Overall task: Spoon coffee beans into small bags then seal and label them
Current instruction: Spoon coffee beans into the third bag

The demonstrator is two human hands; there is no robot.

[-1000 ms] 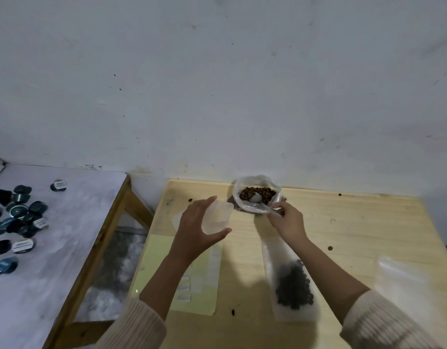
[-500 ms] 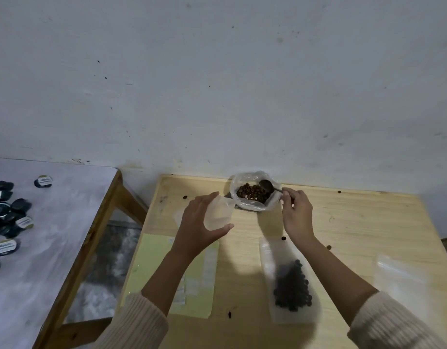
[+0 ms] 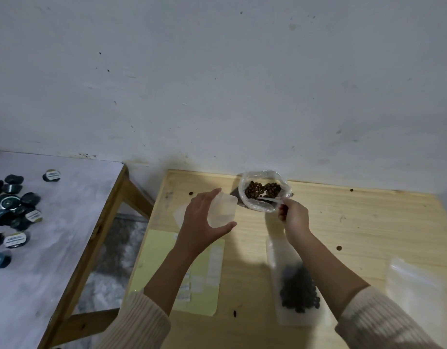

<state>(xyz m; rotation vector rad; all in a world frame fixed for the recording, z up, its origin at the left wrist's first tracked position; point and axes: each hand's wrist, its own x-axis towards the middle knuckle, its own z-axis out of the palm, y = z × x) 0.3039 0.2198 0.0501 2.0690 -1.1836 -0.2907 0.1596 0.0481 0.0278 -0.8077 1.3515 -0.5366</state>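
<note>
A clear plastic bag of brown coffee beans (image 3: 261, 191) stands open at the far edge of the wooden table (image 3: 356, 222). My right hand (image 3: 294, 216) pinches the handle of a pale plastic spoon (image 3: 269, 199) whose bowl lies low in that bag. My left hand (image 3: 204, 222) holds a small translucent bag (image 3: 222, 210) upright, just left of the bean bag. A filled small bag of dark beans (image 3: 298, 288) lies flat under my right forearm.
A yellow label sheet (image 3: 204, 268) with white stickers lies under my left arm. More clear bags (image 3: 416, 283) lie at the right. A few loose beans dot the table. A white side table (image 3: 66, 222) at the left holds several dark coffee capsules (image 3: 13, 210).
My right hand dropped from the bag's right rim to its near side, and the spoon went from raised with beans to lying low inside. My left hand kept the small bag steady.
</note>
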